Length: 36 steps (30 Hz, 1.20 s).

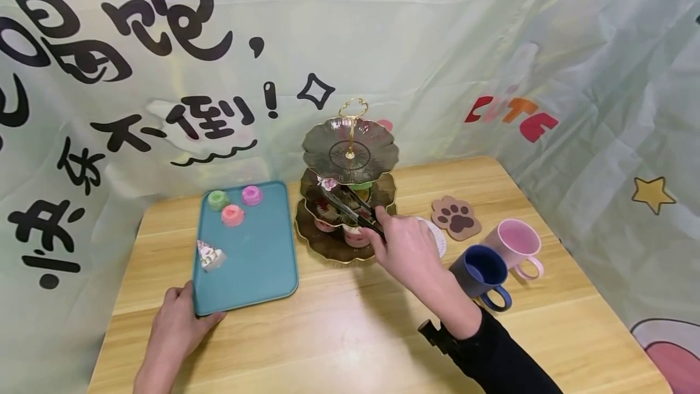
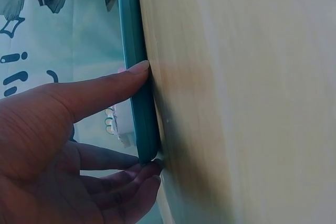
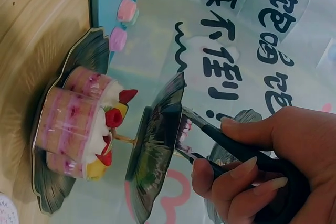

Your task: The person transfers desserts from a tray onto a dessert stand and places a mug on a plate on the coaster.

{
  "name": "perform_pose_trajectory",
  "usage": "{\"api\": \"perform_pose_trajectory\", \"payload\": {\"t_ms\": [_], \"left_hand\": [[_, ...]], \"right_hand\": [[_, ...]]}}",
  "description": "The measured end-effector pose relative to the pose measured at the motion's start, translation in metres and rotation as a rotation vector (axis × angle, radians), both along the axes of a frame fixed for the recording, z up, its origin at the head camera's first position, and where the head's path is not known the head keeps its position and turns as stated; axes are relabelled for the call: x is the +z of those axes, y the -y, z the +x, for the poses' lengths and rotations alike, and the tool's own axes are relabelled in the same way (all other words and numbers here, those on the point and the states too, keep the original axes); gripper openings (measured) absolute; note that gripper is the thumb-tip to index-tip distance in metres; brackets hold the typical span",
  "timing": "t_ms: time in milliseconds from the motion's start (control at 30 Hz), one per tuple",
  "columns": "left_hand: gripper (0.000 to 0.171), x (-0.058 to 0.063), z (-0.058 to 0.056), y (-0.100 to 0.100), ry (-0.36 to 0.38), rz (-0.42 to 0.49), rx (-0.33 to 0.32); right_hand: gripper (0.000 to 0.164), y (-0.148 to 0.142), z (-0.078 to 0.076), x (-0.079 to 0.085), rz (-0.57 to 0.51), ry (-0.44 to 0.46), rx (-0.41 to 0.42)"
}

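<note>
My right hand (image 1: pixel 407 248) grips black-handled tongs (image 3: pixel 226 137) over the middle tier of a three-tier dark cake stand (image 1: pixel 350 166). The tong tips stand on either side of a small pink-and-white piece (image 3: pixel 185 134) on that tier; whether they squeeze it I cannot tell. At the near left corner of a teal tray (image 1: pixel 257 272), my left hand (image 1: pixel 177 327) holds the rim, thumb on the front edge and fingers round the left side. The tray carries a cake slice (image 1: pixel 210 256) and green (image 1: pixel 218 200), coral (image 1: pixel 233 216) and purple (image 1: pixel 253 195) ring-shaped sweets.
Layered dessert cups (image 3: pixel 71 124) with berries fill the stand's bottom tier. Right of the stand are a white round coaster (image 1: pixel 435 236), a brown paw-shaped coaster (image 1: pixel 456 217), a blue mug (image 1: pixel 479 272) and a pink mug (image 1: pixel 515 242). A printed cloth (image 1: pixel 437 47) hangs behind the table.
</note>
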<state>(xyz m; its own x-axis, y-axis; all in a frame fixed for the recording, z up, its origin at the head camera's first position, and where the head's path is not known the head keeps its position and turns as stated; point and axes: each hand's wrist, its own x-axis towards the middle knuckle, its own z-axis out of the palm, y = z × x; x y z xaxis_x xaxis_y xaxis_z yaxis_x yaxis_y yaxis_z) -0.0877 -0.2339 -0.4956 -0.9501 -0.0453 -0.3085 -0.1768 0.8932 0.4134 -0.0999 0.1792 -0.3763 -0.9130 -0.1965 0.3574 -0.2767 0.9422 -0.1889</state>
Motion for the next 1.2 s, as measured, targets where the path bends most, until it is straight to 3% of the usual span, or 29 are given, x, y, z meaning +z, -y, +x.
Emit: {"api": "perform_pose_trajectory", "payload": {"t_ms": [633, 1200], "left_hand": [[0.109, 0.001, 0.001, -0.001, 0.000, -0.013, 0.007], [0.111, -0.003, 0.000, 0.000, 0.024, -0.023, 0.015]], "right_hand": [[0.041, 0.003, -0.015, -0.005, -0.018, 0.038, -0.012], [0.048, 0.005, -0.016, -0.001, -0.001, 0.114, -0.004]]}}
